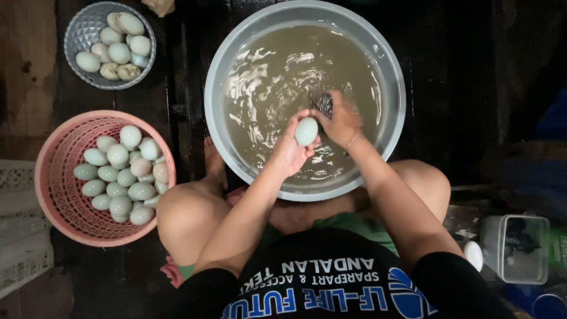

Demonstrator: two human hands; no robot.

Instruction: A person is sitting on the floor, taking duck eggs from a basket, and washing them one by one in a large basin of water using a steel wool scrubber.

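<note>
A pale green egg (306, 131) sits at frame centre, gripped in the curled left hand (287, 150) just above the murky water, probably so drips fall back in. The right hand (341, 121) is closed around a dark scrubber (322, 104) beside it. Both hover inside the grey basin (390, 71), near its lower rim. At left, a pink basket (56, 195) and grey bowl (80, 29) hold more eggs within reach.

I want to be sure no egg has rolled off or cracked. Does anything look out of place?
One white egg lies alone by the person's right arm, beside a clear container, apart from the pink basket and grey bowl. No cracks show.
</note>
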